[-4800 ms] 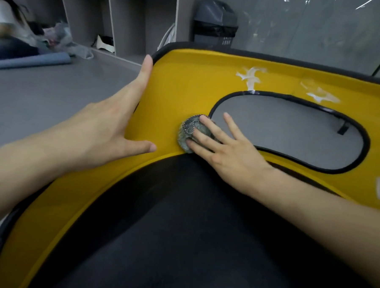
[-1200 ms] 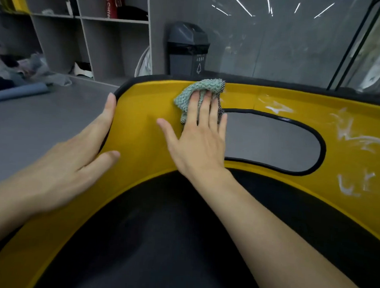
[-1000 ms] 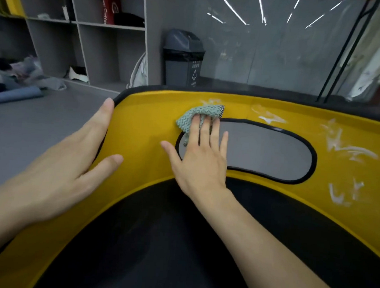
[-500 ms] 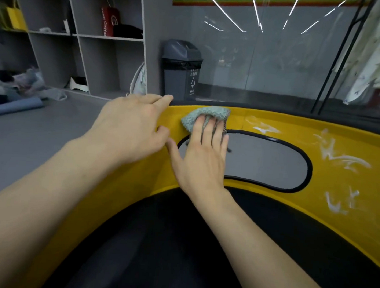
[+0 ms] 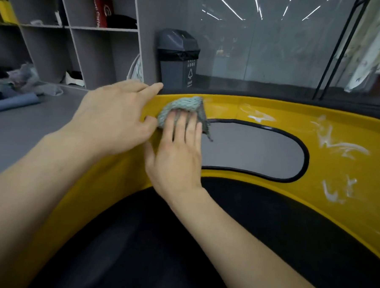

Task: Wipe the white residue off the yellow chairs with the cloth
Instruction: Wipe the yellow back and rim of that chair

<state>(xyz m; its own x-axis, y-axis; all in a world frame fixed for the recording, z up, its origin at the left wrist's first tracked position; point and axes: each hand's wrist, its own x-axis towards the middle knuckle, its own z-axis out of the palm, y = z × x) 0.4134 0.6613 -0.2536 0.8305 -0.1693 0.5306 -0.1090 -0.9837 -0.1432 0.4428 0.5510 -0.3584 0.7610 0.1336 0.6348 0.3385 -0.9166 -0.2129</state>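
Note:
The yellow chair (image 5: pixel 341 171) curves around a black seat pad (image 5: pixel 179 249) and has an oval cut-out with a black rim in its back. My right hand (image 5: pixel 176 152) lies flat on the chair back and presses a green-grey knitted cloth (image 5: pixel 183 107) against the top left of the back, just left of the cut-out. My left hand (image 5: pixel 115 118) rests on the chair's upper left edge, fingers spread, touching the cloth's left side. White residue streaks (image 5: pixel 336 142) show above and to the right of the cut-out, with more white residue marks (image 5: pixel 336 191) lower right.
A grey lidded bin (image 5: pixel 178 59) stands behind the chair against the wall. Grey open shelves (image 5: pixel 76 34) with bags are at the back left. Clothes and a rolled mat (image 5: pixel 13 101) lie on the grey floor at left. A black rack leg (image 5: pixel 334 52) slants at right.
My left hand moved from the chair's left side up to its top edge beside the cloth. My right hand with the cloth rubbed around the top left of the cut-out.

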